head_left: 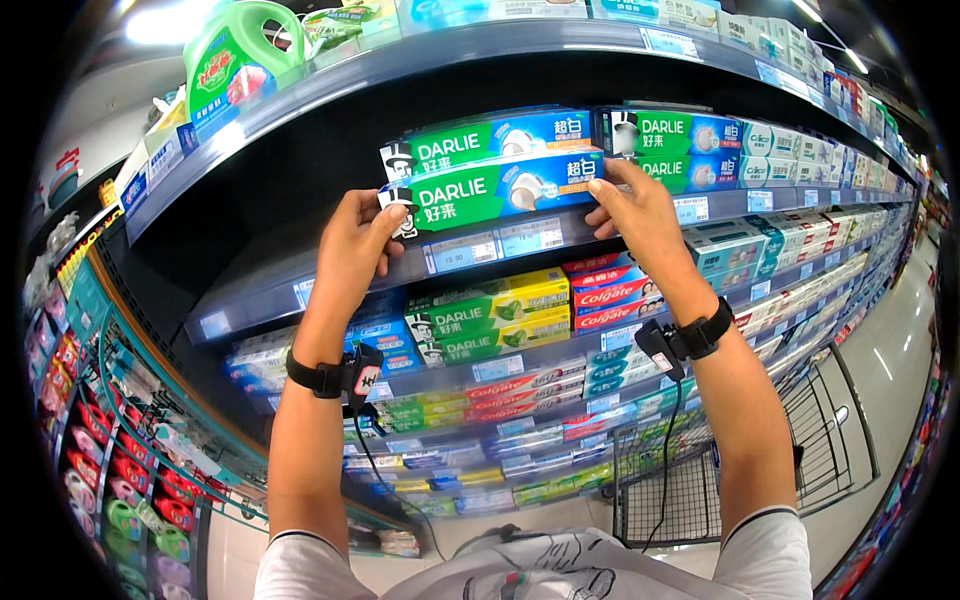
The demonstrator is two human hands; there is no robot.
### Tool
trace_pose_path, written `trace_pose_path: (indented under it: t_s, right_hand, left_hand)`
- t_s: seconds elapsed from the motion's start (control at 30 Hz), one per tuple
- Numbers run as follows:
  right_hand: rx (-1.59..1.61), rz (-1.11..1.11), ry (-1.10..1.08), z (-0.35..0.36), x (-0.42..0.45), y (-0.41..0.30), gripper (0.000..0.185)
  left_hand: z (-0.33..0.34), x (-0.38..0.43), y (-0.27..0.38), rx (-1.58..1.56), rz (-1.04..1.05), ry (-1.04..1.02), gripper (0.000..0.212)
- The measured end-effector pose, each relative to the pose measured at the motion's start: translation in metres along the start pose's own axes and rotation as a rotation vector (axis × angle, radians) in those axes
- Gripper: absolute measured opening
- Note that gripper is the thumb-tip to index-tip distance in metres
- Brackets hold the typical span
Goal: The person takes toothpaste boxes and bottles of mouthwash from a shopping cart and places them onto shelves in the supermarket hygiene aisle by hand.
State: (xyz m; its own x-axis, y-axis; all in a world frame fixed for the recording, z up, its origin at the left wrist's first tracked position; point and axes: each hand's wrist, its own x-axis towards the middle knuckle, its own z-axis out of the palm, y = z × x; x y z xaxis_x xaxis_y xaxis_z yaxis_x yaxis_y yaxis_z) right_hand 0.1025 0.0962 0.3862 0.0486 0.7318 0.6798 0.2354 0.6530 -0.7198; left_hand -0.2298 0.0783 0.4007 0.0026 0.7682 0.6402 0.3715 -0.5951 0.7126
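Between my two hands is a green and blue Darlie toothpaste box (480, 193), held by its ends at the front of a shelf. My left hand (358, 229) grips the end with the top-hat picture, thumb on the front face. The opposite end is pinched by my right hand (636, 206), its thumb near the orange strip. Directly behind and above it, a second Darlie box (465, 139) of the same design shows its upper part. Below the held box, price labels (495, 246) line the shelf edge. Each wrist wears a black strap with a small cabled device.
More Darlie boxes (675, 133) and teal-white toothpaste boxes (780, 139) fill the shelf rightward. Yellow-green Darlie boxes (491, 315) and red Colgate boxes (611, 296) sit one shelf lower. A green detergent jug (232, 67) stands on the upper shelf. A wire shopping cart (667, 480) is at lower right.
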Motion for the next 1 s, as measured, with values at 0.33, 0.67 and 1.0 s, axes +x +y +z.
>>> trace_pose_path:
  t_s: [0.33,0.67,1.0]
  right_hand:
    - [-0.349,-0.091,0.103,0.006,0.004,0.001,0.040]
    - [-0.364,-0.096,0.096,0.011,0.006,0.001,0.040]
    - [0.242,0.007,0.039,0.006,-0.029,-0.015,0.044]
  left_hand:
    - [0.002,0.007,0.002,0.107,-0.009,0.021,0.045]
    - [0.003,0.007,0.007,0.118,-0.057,0.045,0.046]
    - [-0.004,-0.014,0.014,-0.014,0.040,0.079,0.047]
